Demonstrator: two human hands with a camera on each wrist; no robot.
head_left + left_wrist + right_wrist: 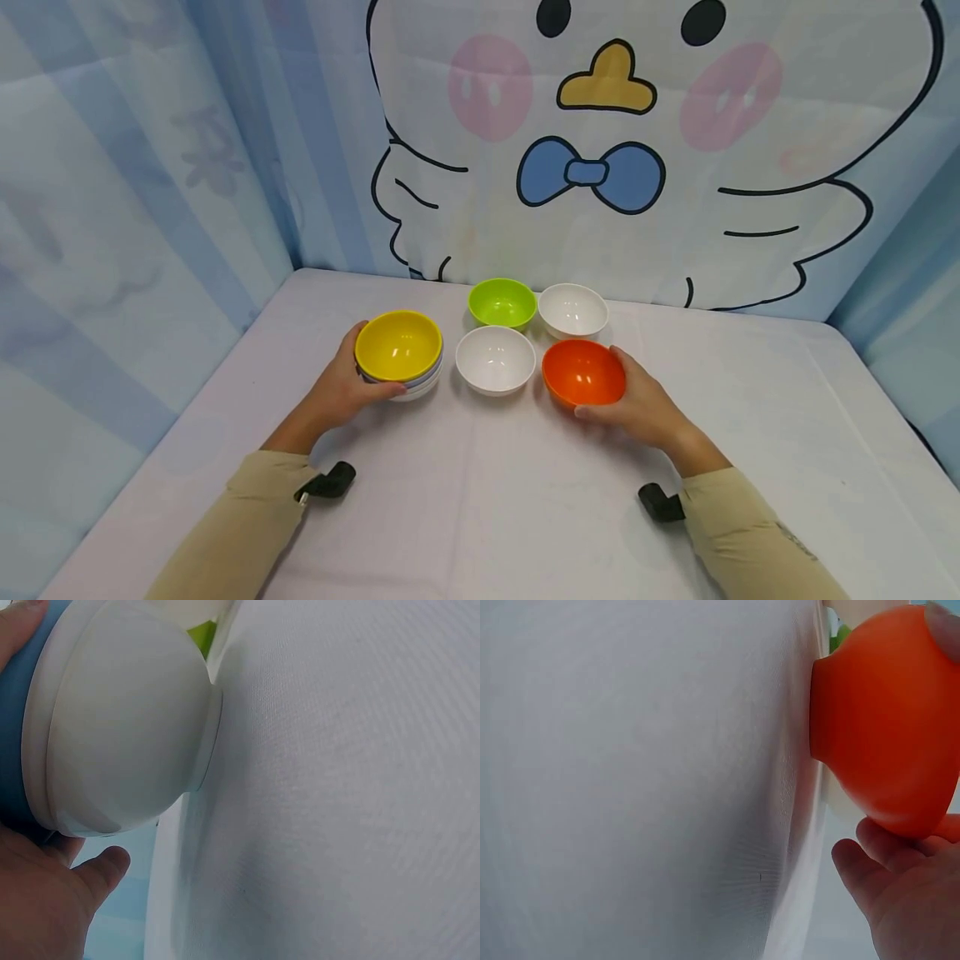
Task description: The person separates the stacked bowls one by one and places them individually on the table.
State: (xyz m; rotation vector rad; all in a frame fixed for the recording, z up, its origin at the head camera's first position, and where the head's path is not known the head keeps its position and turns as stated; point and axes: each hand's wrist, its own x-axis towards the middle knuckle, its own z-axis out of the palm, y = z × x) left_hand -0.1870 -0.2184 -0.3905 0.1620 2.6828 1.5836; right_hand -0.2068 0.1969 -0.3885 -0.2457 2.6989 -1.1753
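At the left of the group, my left hand (341,393) grips a stack of nested bowls around its side, thumb toward the front. A yellow bowl (399,346) tops this stack. Beneath it, the left wrist view shows a blue bowl (16,742) and a white bowl (127,720) lowest, its foot at or very near the tabletop. My right hand (651,407) holds an orange bowl (583,373) by its right side, fingers behind and thumb in front. The orange bowl (892,720) stands upright, its foot close to the cloth; whether it touches is unclear.
Between the hands stands a white bowl (495,360). Behind it are a green bowl (502,303) and another white bowl (573,311), near the back edge of the white-covered table (480,500). A printed curtain (592,242) hangs behind the table.
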